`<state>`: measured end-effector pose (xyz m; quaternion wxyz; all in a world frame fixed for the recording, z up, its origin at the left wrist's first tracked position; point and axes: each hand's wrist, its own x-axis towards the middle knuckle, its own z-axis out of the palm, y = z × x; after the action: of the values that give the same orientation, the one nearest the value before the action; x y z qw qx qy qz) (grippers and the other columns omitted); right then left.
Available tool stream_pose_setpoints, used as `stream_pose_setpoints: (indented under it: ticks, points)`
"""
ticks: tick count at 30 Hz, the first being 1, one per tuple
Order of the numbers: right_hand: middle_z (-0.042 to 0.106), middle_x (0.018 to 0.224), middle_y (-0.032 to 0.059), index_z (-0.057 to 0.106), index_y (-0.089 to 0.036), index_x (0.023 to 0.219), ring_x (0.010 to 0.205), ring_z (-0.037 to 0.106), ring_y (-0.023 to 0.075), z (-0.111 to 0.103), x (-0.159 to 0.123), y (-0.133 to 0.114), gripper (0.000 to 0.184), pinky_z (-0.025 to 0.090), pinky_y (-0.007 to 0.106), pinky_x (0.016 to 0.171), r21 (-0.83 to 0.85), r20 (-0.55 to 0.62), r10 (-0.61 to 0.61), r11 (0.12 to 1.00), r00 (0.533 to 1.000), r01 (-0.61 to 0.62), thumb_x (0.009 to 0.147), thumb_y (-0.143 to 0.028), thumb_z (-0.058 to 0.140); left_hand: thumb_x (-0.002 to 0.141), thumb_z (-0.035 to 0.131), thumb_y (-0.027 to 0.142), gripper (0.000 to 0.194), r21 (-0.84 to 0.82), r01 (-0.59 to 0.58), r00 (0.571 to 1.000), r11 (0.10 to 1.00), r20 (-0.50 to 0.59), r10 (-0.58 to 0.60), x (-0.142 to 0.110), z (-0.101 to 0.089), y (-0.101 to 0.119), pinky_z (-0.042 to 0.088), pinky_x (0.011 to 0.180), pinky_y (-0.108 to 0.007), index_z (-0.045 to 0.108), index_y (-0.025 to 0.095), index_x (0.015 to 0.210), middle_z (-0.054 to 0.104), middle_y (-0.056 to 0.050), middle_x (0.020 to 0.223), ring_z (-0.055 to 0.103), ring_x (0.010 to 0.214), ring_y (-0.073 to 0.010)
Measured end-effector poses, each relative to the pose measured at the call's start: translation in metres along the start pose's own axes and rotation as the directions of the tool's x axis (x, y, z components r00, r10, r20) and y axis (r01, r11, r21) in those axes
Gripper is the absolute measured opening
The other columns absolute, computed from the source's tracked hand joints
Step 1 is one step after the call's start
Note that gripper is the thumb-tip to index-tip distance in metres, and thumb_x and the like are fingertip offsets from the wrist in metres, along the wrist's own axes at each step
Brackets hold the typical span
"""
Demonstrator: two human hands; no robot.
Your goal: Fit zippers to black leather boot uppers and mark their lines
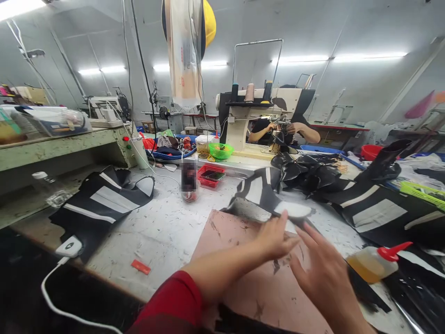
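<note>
My left hand (276,237) reaches over a pinkish-brown board (239,260), fingers stretched out at the near edge of a black piece with white patches (255,190). Whether it touches the piece I cannot tell. Close beside it on the right, my right hand (321,266) is open, thumb and fingers apart, slightly blurred. A white tip of material (290,227) shows between the two hands. The black piece lies partly over the board's far edge, its near side curled up. A black strip (250,321) lies at the board's near edge.
Black pieces with white strips lie left (111,199) and right (378,208). A glue bottle with red nozzle (373,263) is by my right hand. Beyond are a red tray with a phone (211,176), a sewing machine (239,127) and another person's hands (299,127).
</note>
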<state>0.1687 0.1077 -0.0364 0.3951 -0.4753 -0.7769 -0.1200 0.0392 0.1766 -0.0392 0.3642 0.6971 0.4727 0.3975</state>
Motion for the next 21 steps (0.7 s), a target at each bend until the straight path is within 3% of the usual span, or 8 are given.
stream_pose_setpoints:
  ticks: [4,7,9,12,14,16,19,21]
  points:
    - [0.057,0.118,0.0152,0.052,-0.018,0.118,0.110,0.050,0.0321,0.012,0.066,0.012,0.053,0.031,0.056,0.092,-0.282,0.140,-0.080,0.952,0.987,0.117,0.070,-0.001,0.040,0.065,0.050,0.012,0.069,-0.018,-0.059,0.998,0.998,0.014,0.060,-0.033,0.003,0.007,0.020,0.107,-0.048,0.037,0.019,0.132,0.043,-0.010,0.133,0.028,0.128,-0.0330]
    - [0.070,0.084,0.0062,0.064,-0.022,0.096,0.079,0.063,0.0226,0.003,0.086,0.018,0.042,0.044,0.037,0.074,-0.267,0.366,-0.033,0.954,0.930,0.139,0.066,-0.002,0.044,0.064,0.050,0.011,0.075,-0.041,-0.113,0.994,0.993,-0.002,0.113,-0.059,-0.018,0.012,0.014,0.111,-0.044,0.030,0.022,0.136,0.030,-0.005,0.142,0.017,0.133,-0.0281]
    - [0.070,0.077,0.0032,0.066,-0.025,0.089,0.068,0.063,0.0199,-0.018,0.091,0.007,0.032,0.044,0.030,0.060,-0.241,0.400,-0.009,0.964,0.917,0.115,0.070,-0.009,0.046,0.064,0.056,0.016,0.077,-0.192,-0.085,0.995,0.978,-0.062,0.075,-0.083,-0.031,0.013,0.017,0.110,-0.042,0.028,0.024,0.135,0.027,-0.004,0.144,0.022,0.132,-0.0262]
    - [0.070,0.086,0.0032,0.067,-0.026,0.093,0.072,0.064,0.0202,-0.070,0.094,-0.026,0.026,0.043,0.029,0.059,-0.084,0.310,-0.042,0.994,0.950,0.072,0.077,-0.024,0.046,0.066,0.063,0.033,0.076,-0.526,0.067,0.968,0.848,-0.173,-0.184,-0.119,-0.043,0.008,0.028,0.104,-0.045,0.029,0.022,0.133,0.029,-0.012,0.141,0.032,0.127,-0.0294]
    - [0.070,0.083,0.0033,0.068,-0.026,0.090,0.072,0.064,0.0191,-0.113,0.089,-0.045,0.030,0.045,0.029,0.060,0.128,0.297,-0.063,0.991,0.953,0.025,0.079,-0.040,0.044,0.070,0.059,0.046,0.074,-0.628,0.122,0.929,0.769,-0.201,-0.312,-0.139,-0.051,0.003,0.030,0.101,-0.048,0.027,0.021,0.132,0.026,-0.018,0.141,0.032,0.127,-0.0317]
    - [0.069,0.068,0.0039,0.070,-0.026,0.079,0.059,0.062,0.0172,-0.152,0.075,-0.053,0.042,0.047,0.030,0.054,0.278,0.382,-0.001,0.954,0.924,-0.113,0.075,-0.059,0.045,0.071,0.054,0.054,0.073,-0.660,0.097,0.916,0.745,-0.233,-0.326,-0.155,-0.062,0.000,0.029,0.102,-0.046,0.025,0.023,0.131,0.025,-0.016,0.142,0.026,0.130,-0.0297]
    - [0.061,0.049,0.0056,0.066,-0.027,0.053,0.045,0.058,0.0182,-0.187,0.033,-0.038,0.050,0.046,0.031,0.042,0.322,0.588,0.168,0.849,0.791,-0.420,0.052,-0.075,0.055,0.061,0.059,0.061,0.073,-0.698,0.007,0.927,0.716,-0.264,-0.267,-0.180,-0.081,0.001,0.028,0.104,-0.040,0.039,0.026,0.122,0.042,-0.009,0.133,0.023,0.132,-0.0252]
    - [0.061,0.048,0.0079,0.064,-0.028,0.047,0.045,0.059,0.0223,-0.188,-0.008,-0.020,0.046,0.047,0.034,0.041,0.292,0.610,0.303,0.773,0.732,-0.564,0.041,-0.074,0.062,0.051,0.068,0.059,0.066,-0.713,0.010,0.959,0.701,-0.192,-0.209,-0.199,-0.093,0.006,0.033,0.101,-0.040,0.053,0.023,0.105,0.057,-0.009,0.115,0.034,0.126,-0.0276]
